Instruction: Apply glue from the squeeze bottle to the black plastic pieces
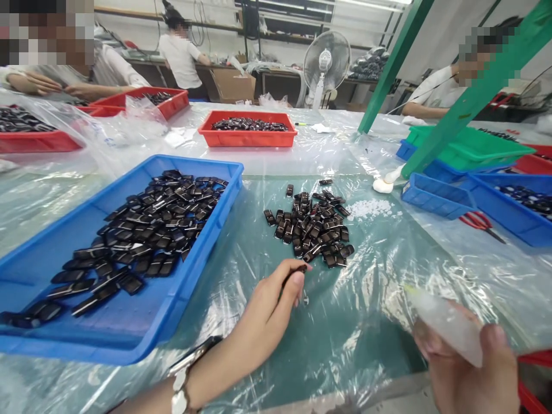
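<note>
My left hand point(269, 305) is closed in a pinch over the table, just in front of a heap of small glossy black parts point(317, 221) shaped like toy cars. A bit of one such dark part point(304, 268) shows at its fingertips; the rest is hidden by the fingers. At the lower right, my right hand point(470, 362) wraps round a translucent white squeeze bottle point(448, 325). Its yellowish tip points up and left, and both are blurred. Small white pieces point(374, 209) lie scattered to the right of the black heap.
A long blue tray point(168, 322) of similar black parts stands at left. Red trays point(248, 138) sit farther back. At right are a green post point(394, 66), a small blue bin point(437, 195), and red-handled pliers point(476, 219). Clear plastic sheeting covers the table. Several people work nearby.
</note>
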The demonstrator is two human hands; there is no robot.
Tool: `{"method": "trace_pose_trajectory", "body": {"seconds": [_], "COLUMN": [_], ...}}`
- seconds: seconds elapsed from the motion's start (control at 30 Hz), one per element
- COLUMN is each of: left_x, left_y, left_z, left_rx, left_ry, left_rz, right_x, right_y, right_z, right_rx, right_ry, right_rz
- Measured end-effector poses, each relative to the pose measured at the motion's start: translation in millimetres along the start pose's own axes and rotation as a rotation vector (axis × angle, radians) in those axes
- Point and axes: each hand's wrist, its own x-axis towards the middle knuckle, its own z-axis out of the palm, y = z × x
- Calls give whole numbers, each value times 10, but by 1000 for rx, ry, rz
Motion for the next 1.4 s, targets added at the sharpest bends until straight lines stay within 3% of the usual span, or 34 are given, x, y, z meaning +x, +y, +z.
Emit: {"method": "trace_pose_trajectory", "body": {"seconds": [0.17, 0.3, 0.4, 0.5, 0.57, 0.67, 0.7, 0.77, 0.93, 1.07, 1.17, 1.27, 1.4], "left_x": [55, 22, -36, -71, -70, -50, -47, -53, -109, -99, -75, -69, -74], "left_y": [-46, -22, 5, 10, 4, -3, -2, 7, 14, -12, -28, -34, -27], "left_z": [37, 51, 67, 88, 99, 108, 110, 114, 133, 140, 131, 108, 58], "left_rx": [-117, -166, -162, -127, -102, -73, -66, -57, -35, -5, 27, 73, 158], "left_ry": [75, 65, 77, 102, 120, 148, 157, 175, 188, 195, 202, 215, 214], "left_rz": [-14, 39, 76, 95, 100, 109, 116, 141, 210, 247, 273, 310, 413], "right_x": [333, 501, 391, 127, -32, -127, -119, -67, 56, 71, 80, 119, 144], "right_y": [-27, 130, 229, 208, 160, 133, 141, 170, 227, 246, 246, 191, 20], "right_z": [12, 53, 43, 62, 138, 354, 437, 590, 773, 783, 800, 830, 838], "right_rx": [-261, -481, -602, -636, -740, -889, -894, -901, -963, -923, -848, -728, -500], "right_ry": [-83, -121, -35, 34, -192, -758, -867, -949, -952, -993, -1007, -997, -927], "right_rz": [-97, -179, -297, -507, -711, -950, -985, -1031, -1101, -1097, -1000, -800, -396]}}
